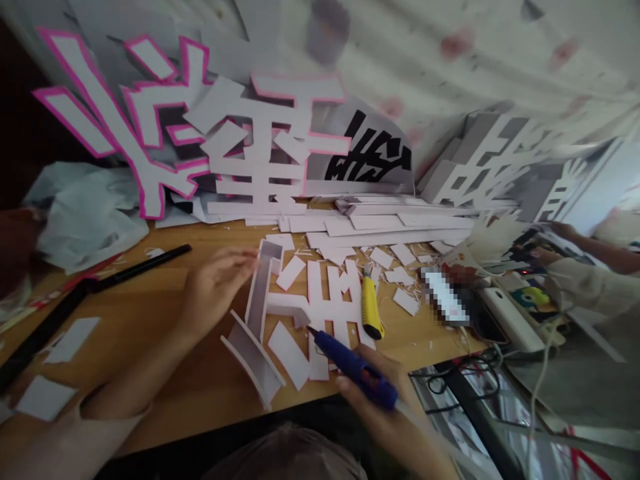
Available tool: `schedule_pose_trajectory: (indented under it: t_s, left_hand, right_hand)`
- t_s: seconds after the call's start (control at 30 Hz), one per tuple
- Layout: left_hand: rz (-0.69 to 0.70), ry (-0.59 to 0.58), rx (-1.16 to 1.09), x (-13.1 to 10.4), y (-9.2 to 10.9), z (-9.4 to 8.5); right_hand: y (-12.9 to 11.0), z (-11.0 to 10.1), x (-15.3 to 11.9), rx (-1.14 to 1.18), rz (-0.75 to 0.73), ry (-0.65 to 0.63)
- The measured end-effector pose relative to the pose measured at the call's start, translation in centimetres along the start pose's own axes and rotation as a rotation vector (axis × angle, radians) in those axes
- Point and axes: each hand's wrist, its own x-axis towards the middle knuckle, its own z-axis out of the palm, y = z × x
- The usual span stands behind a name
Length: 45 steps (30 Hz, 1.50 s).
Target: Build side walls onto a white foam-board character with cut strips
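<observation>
My left hand (217,290) has its fingers together at the top left edge of a white box-like letter piece (257,300) on the wooden table. In my right hand (383,400) is a blue glue gun (355,369), its dark nozzle pointing up and left beside the piece's short arm. A flat white cut-out character (337,310) with pink edges lies right of the piece. Just beyond it rests a yellow utility knife (371,307). Loose white offcuts (290,353) lie around the pieces.
Large white characters with pink edges (145,153) stand at the back left. Stacked white strips (370,227) line the table's rear. A phone (445,297), a white power bank (513,320) and cables are at the right, near another person's arm (595,250). A black bar (45,330) lies left.
</observation>
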Motion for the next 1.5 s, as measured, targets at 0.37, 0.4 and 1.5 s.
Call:
schedule_pose_trajectory:
  t_s: [0.37, 0.4, 1.5]
  left_hand:
    - [-0.034, 0.167, 0.138, 4.7, -6.5, 1.6]
    - [-0.048, 0.162, 0.127, 4.7, -6.5, 1.6]
    - [-0.083, 0.154, 0.106, 5.0, -6.3, 1.5]
  right_hand:
    - [-0.5, 3.8, 2.0, -0.325, -0.122, 0.0]
    - [-0.5, 4.0, 2.0, -0.339, -0.106, 0.004]
    - [-1.2, 5.0, 1.7, -0.472, -0.004, 0.005]
